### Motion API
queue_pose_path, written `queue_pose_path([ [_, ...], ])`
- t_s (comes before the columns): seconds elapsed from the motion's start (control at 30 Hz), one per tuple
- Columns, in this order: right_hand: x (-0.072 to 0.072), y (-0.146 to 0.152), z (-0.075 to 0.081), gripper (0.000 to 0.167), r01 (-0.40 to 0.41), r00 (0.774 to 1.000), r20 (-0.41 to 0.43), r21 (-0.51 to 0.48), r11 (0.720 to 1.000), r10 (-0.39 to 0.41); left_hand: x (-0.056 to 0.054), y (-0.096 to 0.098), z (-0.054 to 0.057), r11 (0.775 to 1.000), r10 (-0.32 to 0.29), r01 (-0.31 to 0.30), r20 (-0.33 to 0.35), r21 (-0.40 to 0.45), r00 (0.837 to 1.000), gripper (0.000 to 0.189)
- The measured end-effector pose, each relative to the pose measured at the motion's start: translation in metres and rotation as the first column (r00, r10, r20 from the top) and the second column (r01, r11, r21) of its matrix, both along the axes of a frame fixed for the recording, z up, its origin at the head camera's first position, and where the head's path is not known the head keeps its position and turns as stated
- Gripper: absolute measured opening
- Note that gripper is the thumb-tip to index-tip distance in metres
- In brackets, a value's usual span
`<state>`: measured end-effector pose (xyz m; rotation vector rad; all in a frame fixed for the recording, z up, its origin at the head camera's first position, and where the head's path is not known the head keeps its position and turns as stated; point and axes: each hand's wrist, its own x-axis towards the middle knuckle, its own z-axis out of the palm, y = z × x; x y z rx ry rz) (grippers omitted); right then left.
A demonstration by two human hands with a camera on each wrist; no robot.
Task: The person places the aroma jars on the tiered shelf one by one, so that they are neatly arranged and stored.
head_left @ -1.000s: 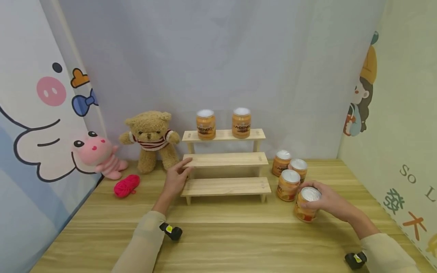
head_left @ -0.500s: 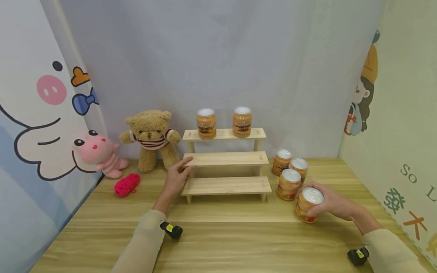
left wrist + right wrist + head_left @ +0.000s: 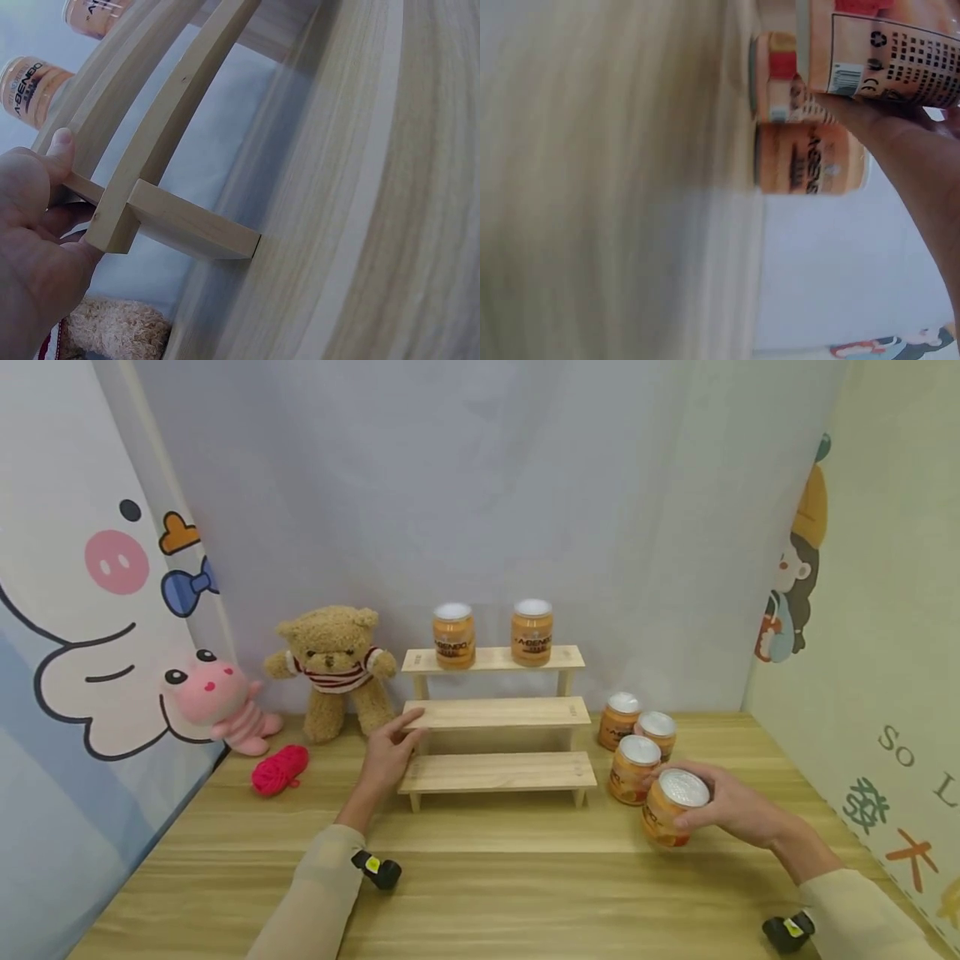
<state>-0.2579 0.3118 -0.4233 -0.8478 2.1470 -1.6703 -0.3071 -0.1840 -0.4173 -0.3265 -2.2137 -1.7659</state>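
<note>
My right hand [image 3: 738,806] grips an orange-labelled jar [image 3: 666,817] with a silvery lid, thumb on its near side and fingers round the back. The jar leans slightly; in the right wrist view the held jar [image 3: 892,56] is close to the camera, its barcode showing. Several similar jars stand just behind it, among them a front jar [image 3: 632,777]. My left hand [image 3: 384,762] holds the left end of a three-step wooden stand [image 3: 495,714]; the left wrist view shows the thumb [image 3: 61,150] and curled fingers at its side. Two jars [image 3: 453,639] stand on the top step.
Left of the stand sits a teddy bear [image 3: 333,672] in a striped shirt. A pink plush toy [image 3: 225,702] and a red yarn skein [image 3: 280,768] lie farther left. A grey curtain [image 3: 480,485] hangs behind the wooden table [image 3: 480,893].
The jar in my right hand has shifted slightly left and tilted a little. My right thumb has moved lower on it. My left hand stays at the stand.
</note>
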Motion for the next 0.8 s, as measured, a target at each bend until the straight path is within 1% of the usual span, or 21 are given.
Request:
queue_pose_path([
  [0.13, 0.003, -0.017, 0.010, 0.052, -0.022, 1.000, -0.007, -0.043, 0.999, 0.022, 0.000, 0.001, 0.000, 1.000, 0.003, -0.003, 0.000, 0.002, 1.000, 0.040],
  [0.23, 0.002, -0.030, 0.016, 0.050, -0.058, 0.998, 0.034, -0.109, 0.992, 0.062, 0.001, 0.001, 0.000, 1.000, 0.007, -0.007, -0.002, -0.003, 1.000, 0.039],
  [0.33, -0.001, -0.044, 0.020, 0.050, -0.116, 0.988, 0.075, -0.213, 0.970, 0.135, 0.000, 0.001, 0.000, 1.000, 0.008, -0.008, -0.005, -0.008, 1.000, 0.039],
  [0.37, -0.003, -0.049, 0.021, 0.051, -0.124, 0.985, 0.089, -0.245, 0.961, 0.150, 0.001, 0.000, 0.001, 1.000, 0.009, -0.009, -0.005, -0.008, 1.000, 0.039],
  [0.47, -0.008, -0.062, 0.023, 0.049, -0.149, 0.980, 0.084, -0.298, 0.943, 0.182, 0.002, 0.001, 0.003, 1.000, 0.007, -0.007, 0.001, -0.008, 1.000, 0.039],
  [0.63, -0.019, -0.086, 0.029, 0.046, -0.139, 0.984, 0.066, -0.304, 0.943, 0.167, 0.002, 0.001, 0.003, 1.000, 0.011, -0.011, 0.007, -0.007, 1.000, 0.039],
  [0.8, -0.032, -0.111, 0.035, 0.042, -0.132, 0.987, 0.048, -0.334, 0.933, 0.157, 0.001, 0.000, 0.001, 1.000, -0.001, 0.001, -0.004, -0.009, 1.000, 0.039],
])
